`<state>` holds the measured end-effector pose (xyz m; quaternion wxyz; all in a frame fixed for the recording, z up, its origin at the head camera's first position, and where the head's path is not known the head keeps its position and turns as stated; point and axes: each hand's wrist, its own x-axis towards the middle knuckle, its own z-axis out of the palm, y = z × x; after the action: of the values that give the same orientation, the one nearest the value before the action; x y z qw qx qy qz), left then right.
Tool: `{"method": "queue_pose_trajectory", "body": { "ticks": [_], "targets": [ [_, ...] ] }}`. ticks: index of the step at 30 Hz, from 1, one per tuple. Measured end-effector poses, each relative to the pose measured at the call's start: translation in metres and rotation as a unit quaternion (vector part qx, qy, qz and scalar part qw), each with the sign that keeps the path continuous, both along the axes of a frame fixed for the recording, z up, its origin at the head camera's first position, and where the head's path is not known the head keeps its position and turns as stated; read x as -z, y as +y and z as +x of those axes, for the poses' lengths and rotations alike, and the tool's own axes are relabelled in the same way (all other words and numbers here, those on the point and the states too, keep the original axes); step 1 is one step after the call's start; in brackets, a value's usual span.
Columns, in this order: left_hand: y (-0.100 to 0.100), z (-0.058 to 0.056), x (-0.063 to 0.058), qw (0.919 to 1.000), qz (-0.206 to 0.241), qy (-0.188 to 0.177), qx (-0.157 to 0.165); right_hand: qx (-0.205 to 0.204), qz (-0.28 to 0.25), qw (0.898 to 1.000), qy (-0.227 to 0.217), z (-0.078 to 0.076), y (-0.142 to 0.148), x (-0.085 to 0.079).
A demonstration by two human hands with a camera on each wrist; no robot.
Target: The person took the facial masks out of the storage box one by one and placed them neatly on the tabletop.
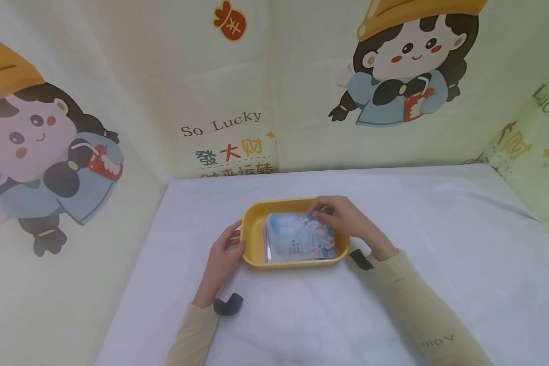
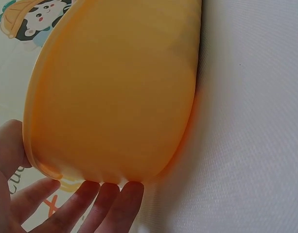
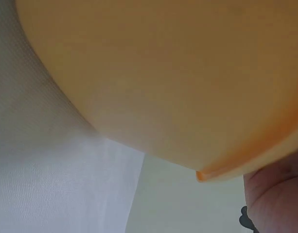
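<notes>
A shallow yellow tray (image 1: pixel 254 244) rests on the white cloth. Inside it lies a flat, glossy packet (image 1: pixel 293 236) with a blue floral print and small lettering; a pinkish edge shows beneath its left side. My left hand (image 1: pixel 226 251) holds the tray's left end. In the left wrist view its thumb is at the rim and its fingertips (image 2: pixel 131 191) touch the outer wall. Reaching over the tray's right end, my right hand (image 1: pixel 343 216) pinches the packet near its upper right corner. The right wrist view shows mostly the tray's outer wall (image 3: pixel 153 77), hiding those fingertips.
White cloth (image 1: pixel 421 223) covers the table around the tray. Behind and to the left hang pale curtains (image 1: pixel 302 101) printed with cartoon figures and lettering. Black bands (image 1: pixel 229 305) show at both wrists, below beige sleeves (image 1: pixel 423 305).
</notes>
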<state>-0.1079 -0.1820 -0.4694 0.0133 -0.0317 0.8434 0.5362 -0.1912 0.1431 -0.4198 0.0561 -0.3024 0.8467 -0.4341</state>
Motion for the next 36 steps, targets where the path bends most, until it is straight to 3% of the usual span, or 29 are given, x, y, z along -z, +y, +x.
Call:
{"method": "queue_pose_trajectory", "body": {
  "ticks": [6, 19, 36],
  "targets": [
    [-0.001, 0.001, 0.0, 1.0, 0.002, 0.004, -0.001, 0.0, -0.011, 1.0, 0.011, -0.001, 0.004, -0.003],
    [-0.004, -0.007, -0.002, 0.999, -0.042, 0.013, -0.008, 0.023, -0.021, 0.999, 0.023, -0.004, 0.014, -0.017],
    [-0.004, -0.008, -0.002, 0.9989, -0.033, 0.031, -0.009, 0.072, 0.0, 0.997, 0.039, -0.01, 0.037, -0.037]
  ]
}}
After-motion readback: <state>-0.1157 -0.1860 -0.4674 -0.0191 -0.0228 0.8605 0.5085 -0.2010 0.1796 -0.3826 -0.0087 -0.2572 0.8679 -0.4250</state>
